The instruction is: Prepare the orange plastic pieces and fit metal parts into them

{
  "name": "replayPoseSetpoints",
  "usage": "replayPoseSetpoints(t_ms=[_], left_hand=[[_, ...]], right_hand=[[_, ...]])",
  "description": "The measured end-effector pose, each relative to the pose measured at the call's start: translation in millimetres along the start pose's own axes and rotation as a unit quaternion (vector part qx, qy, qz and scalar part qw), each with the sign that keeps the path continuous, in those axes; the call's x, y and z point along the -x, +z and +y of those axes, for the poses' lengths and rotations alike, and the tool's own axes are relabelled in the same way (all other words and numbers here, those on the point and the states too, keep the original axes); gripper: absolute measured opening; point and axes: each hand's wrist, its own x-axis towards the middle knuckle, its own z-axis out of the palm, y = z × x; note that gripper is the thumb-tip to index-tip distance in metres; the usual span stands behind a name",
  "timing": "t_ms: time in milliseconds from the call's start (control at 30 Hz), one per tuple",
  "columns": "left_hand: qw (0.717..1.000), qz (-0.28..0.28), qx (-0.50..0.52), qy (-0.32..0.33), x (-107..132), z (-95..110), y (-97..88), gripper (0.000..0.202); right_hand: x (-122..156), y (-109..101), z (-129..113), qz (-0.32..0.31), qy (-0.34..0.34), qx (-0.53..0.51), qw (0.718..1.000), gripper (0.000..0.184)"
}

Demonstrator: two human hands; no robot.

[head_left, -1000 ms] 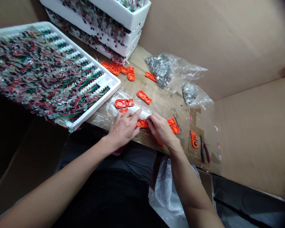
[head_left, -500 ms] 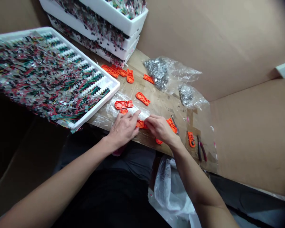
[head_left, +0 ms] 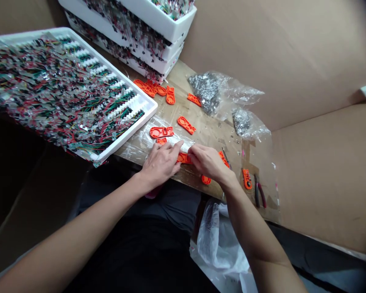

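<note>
L hand [head_left: 161, 163], grip apart, flat by small orange piece [head_left: 183, 158] on surface [head_left: 212, 136]; R hand [head_left: 209, 162] grip tight on it

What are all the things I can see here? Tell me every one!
orange piece: one, orange, on the table between both hands' fingertips
loose orange pieces: about eleven more, orange, scattered over the table
front tray: one, white, left, full of coloured wires
stacked trays: at least three, white, back, also holding wires
bags: two, clear with silvery bits, back right of table
pliers: one, red and black handles, right edge of table
plastic bag: one, whitish, below the table edge
table: one, brown, under clear film
cardboard walls: brown, behind and right
left hand: one, flat, touching the orange piece
right hand: one, fingers bent onto the orange piece
</note>
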Motion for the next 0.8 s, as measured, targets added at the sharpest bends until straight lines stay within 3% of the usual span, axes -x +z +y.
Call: replayPoseSetpoints(t_ms=[167, 467, 800], left_hand=[[1.000, 0.003, -0.004, -0.001, 0.7, 0.2, 0.7, 0.066], [1.000, 0.004, 0.004, 0.003, -0.4, -1.1, 1.4, 0.062], [1.000, 0.011, 0.007, 0.004, -0.4, 0.5, 2.6, 0.061]], right_hand=[[-0.9, 3.1, -0.2, -0.057, 0.015, 0.082, 0.995, 0.020], [4.2, 3.8, 1.2, -0.028, 0.003, 0.062, 0.998, 0.026], [-10.7, 5.0, -3.7, -0.112, 0.023, 0.145, 0.983, 0.021]])
